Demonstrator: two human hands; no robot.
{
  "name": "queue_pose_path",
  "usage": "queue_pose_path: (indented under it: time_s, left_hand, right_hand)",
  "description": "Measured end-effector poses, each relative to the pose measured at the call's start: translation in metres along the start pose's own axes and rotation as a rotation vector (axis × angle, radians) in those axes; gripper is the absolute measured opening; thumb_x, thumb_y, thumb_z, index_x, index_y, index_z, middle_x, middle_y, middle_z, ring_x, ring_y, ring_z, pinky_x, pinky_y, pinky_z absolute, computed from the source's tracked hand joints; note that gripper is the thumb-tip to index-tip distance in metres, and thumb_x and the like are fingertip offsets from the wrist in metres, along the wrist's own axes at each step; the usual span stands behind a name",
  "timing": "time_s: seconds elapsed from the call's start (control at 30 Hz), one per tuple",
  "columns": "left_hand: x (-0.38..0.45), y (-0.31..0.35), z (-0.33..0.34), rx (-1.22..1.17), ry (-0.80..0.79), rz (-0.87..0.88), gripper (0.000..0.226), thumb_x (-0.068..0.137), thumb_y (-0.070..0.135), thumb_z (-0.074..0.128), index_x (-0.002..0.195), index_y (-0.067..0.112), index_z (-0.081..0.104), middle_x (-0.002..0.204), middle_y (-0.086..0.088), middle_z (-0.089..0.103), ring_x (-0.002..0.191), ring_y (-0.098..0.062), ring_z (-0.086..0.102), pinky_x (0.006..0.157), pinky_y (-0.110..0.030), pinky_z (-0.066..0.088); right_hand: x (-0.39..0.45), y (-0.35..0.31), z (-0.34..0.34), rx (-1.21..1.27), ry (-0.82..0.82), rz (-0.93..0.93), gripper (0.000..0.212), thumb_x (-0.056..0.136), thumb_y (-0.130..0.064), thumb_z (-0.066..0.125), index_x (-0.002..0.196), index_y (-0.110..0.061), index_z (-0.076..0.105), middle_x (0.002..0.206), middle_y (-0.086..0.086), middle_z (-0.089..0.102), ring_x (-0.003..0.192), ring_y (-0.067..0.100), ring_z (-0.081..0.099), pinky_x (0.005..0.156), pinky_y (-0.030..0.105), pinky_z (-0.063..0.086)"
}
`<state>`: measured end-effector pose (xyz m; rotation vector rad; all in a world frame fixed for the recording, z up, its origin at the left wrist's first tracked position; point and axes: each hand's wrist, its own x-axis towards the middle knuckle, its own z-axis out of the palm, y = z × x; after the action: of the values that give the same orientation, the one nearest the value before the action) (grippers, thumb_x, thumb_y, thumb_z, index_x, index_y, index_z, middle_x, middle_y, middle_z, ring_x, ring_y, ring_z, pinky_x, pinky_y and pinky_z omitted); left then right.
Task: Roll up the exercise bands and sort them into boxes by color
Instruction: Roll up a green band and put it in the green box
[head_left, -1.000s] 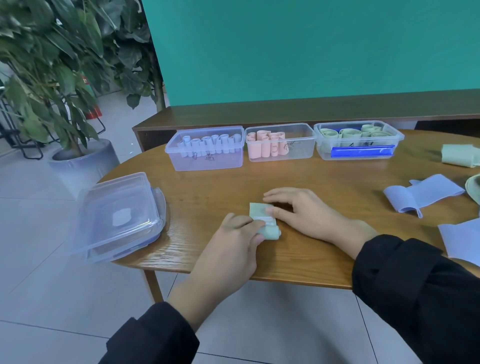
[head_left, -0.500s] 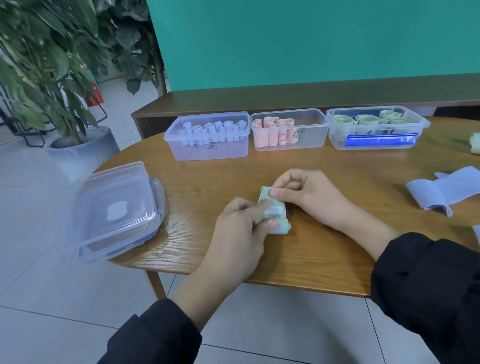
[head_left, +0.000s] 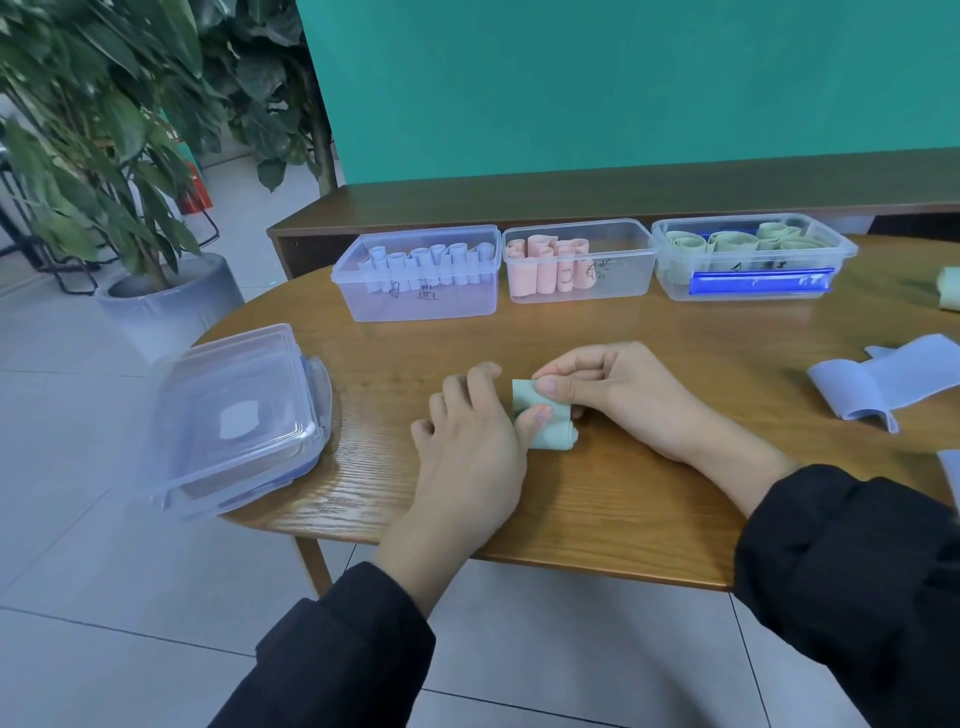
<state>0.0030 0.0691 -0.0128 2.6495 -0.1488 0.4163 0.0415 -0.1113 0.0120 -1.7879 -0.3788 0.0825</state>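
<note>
My right fingers (head_left: 551, 385) pinch the far end of the green band (head_left: 545, 422), thumb over the top, other fingers curled behind it; that keeps the roll from springing open. My left hand (head_left: 470, 441) sits beside it, thumb tip pressed on the roll's near side, other fingers loosely curled on the desk (head_left: 649, 493), not wrapped round anything. Judgement: thumb is there to steady the coil while the right takes over.

The roll lies on the desk in front of me, close to the near edge, tight, spiral end facing right. Rolling looks done; next is the drop.

Boxes line the far side: blue box (head_left: 421, 273), pink box (head_left: 579, 265), green box (head_left: 753, 257) farthest right, so the green one belongs there, a reach for the right hand. Unrolled blue band (head_left: 883, 382) waits at right, another green roll (head_left: 949, 288) at the edge. Stacked lids (head_left: 234, 415) sit at left, out of the way.

Versus half a second back: the left fingers have come off the roll, only the thumb stays; the right pinch has shifted further over the top.
</note>
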Motion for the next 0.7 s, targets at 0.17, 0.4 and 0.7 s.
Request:
queue_pose_path:
  time_s: [0.17,0.4,0.7]
  left_hand:
    - [0.006,0.001,0.007,0.082,0.048,0.002,0.073,0.096,0.066,0.008,0.149,0.022,0.029,0.133,-0.006,0.044,0.122,-0.027,0.044,0.095,-0.046,0.034]
    - [0.019,0.002,0.009,0.148,0.102,-0.057,0.070,0.096,0.059,0.001,0.135,0.018,0.043,0.120,-0.007,0.047,0.110,-0.030,0.046,0.089,-0.046,0.031]
    - [0.034,0.008,0.006,0.186,0.051,-0.158,0.055,0.103,0.055,0.009,0.114,0.017,0.048,0.115,-0.006,0.049,0.108,-0.028,0.046,0.092,-0.046,0.032]
  right_hand:
    - [-0.004,-0.002,-0.001,-0.045,-0.031,-0.014,0.037,0.094,-0.044,0.061,0.101,-0.013,0.079,0.095,0.012,0.077,0.079,0.014,0.065,0.081,0.030,0.054]
    - [-0.012,-0.011,-0.008,-0.053,-0.181,0.057,0.038,0.078,-0.024,0.082,0.114,-0.019,0.072,0.104,-0.005,0.078,0.093,0.003,0.071,0.080,0.011,0.049]
    - [-0.006,-0.002,0.001,-0.153,-0.056,-0.033,0.032,0.077,-0.017,0.086,0.107,-0.021,0.075,0.097,-0.010,0.078,0.093,0.003,0.072,0.081,0.010,0.048]
